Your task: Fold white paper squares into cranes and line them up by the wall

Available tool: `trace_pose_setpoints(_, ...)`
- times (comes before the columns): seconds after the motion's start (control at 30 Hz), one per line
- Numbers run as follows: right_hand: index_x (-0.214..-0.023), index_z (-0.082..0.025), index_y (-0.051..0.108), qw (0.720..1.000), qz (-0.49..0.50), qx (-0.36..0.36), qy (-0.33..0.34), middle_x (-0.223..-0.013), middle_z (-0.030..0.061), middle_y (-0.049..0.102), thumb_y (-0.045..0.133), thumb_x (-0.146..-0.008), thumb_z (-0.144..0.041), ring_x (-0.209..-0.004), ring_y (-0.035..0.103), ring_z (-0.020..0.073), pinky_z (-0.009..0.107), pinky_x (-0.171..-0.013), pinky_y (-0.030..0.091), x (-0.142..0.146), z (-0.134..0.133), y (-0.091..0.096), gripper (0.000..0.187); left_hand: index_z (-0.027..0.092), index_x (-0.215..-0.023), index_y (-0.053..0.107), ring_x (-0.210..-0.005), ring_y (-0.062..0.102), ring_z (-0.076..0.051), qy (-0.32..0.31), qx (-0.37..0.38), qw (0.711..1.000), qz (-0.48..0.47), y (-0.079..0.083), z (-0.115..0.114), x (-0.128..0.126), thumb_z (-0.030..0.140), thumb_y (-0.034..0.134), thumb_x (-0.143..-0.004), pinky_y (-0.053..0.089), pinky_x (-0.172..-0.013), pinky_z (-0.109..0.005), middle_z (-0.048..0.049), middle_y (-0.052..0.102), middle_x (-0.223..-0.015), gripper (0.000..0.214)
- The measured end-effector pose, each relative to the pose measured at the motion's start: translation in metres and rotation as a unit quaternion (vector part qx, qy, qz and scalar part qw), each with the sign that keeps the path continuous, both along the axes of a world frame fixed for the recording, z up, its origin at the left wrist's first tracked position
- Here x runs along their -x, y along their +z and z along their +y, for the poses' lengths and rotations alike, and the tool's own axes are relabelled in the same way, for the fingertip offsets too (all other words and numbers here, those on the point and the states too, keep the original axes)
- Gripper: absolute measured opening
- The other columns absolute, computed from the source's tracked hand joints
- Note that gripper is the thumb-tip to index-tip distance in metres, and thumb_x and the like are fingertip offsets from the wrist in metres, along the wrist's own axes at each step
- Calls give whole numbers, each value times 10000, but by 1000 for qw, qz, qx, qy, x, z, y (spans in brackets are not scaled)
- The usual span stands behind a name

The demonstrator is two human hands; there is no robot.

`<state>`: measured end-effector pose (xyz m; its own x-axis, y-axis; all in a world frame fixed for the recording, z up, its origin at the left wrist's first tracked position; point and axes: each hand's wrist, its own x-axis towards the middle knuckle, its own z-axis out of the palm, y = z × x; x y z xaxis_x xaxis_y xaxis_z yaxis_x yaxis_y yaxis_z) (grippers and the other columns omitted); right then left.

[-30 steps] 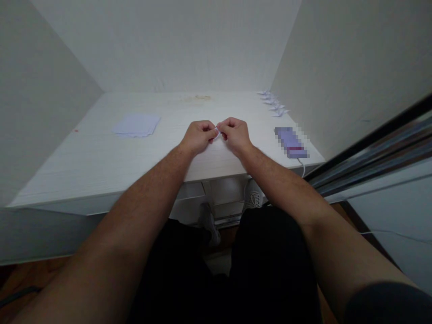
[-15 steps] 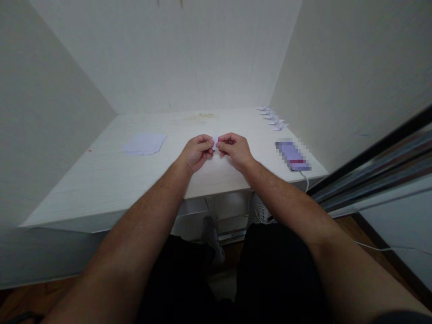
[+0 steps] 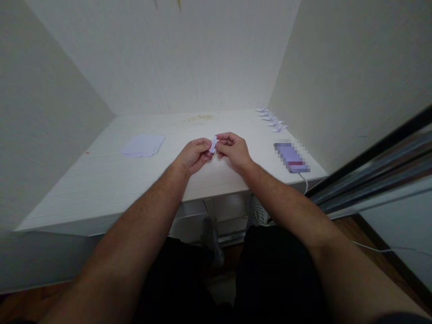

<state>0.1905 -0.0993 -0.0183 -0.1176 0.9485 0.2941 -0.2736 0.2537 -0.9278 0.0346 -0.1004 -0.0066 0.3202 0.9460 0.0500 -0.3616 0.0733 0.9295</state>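
Find both hands meeting over the near-middle of the white surface (image 3: pixel 101 189). Record left hand (image 3: pixel 194 155) curled almost closed, thumb and forefinger pinching the 7 o'clock end of a small pale-lilac folded paper piece (image 3: pixel 213 145). Record right hand (image 3: pixel 234 150) likewise curled, with fingertips nipping the same piece from its 3 o'clock side and the other fingers tucked in toward the palm. Place the folded paper piece between the two sets of fingertips, tilted with its upper end toward 1 o'clock; cannot tell whether raised clear of the surface or just touching it. Note a loose stack of pale sheets (image 3: pixel 143 145) lying flat at 9 o'clock from the hands, well apart from them. Note a row of small folded paper figures (image 3: pixel 272 119) at 1 o'clock, by the far corner beside the right-hand wall. Log a phone (image 3: pixel 291 157), screen blurred, at 3 o'clock from the hands, near the surface's front corner, with a white cable (image 3: pixel 303 179) leaving its near end and dropping over the edge.
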Motion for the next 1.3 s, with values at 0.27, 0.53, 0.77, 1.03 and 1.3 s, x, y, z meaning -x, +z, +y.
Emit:
trace_pose_setpoints(0.27,-930,-213,597,990,-85,-56,-99,-843,-32,632,727,-671,-183,-612,545,66,218,-581,476,0,-3,3,291,141,-719,625,-484,556,-85,22,-17,999,31,-3,0,-5,205,861,-655,392,-448,-181,-7,609,-572,252)
trace_pose_setpoints(0.53,-921,-220,598,984,-115,-76,-115,-817,-34,607,730,-699,-228,-679,561,97,263,-674,510,0,-2,0,258,166,-704,570,-468,545,-82,31,-7,999,39,-2,0,-5,200,842,-690,359,-422,-180,11,586,-558,274)
trace_pose_setpoints(0.77,-837,-217,617,976,-147,-106,-124,-798,-26,611,672,-730,-182,-755,565,118,284,-755,506,-3,-3,2,125,176,-701,546,-498,566,-91,55,-17,997,44,0,0,-9,150,810,-689,333,-410,-178,20,587,-575,265)
trace_pose_setpoints(1.03,-864,-213,646,979,-152,-86,-108,-779,-20,598,680,-763,-228,-783,586,132,275,-707,517,-5,2,0,108,176,-711,529,-491,554,-80,77,-19,995,62,4,-3,-14,110,770,-746,338,-420,-182,34,565,-591,252)
trace_pose_setpoints(1.3,-843,-204,645,980,-137,-80,-121,-780,-12,609,706,-739,-230,-753,591,126,266,-677,516,-3,4,-1,123,171,-719,545,-489,555,-78,94,-29,993,68,3,-3,-14,118,781,-757,355,-425,-186,30,568,-575,245)
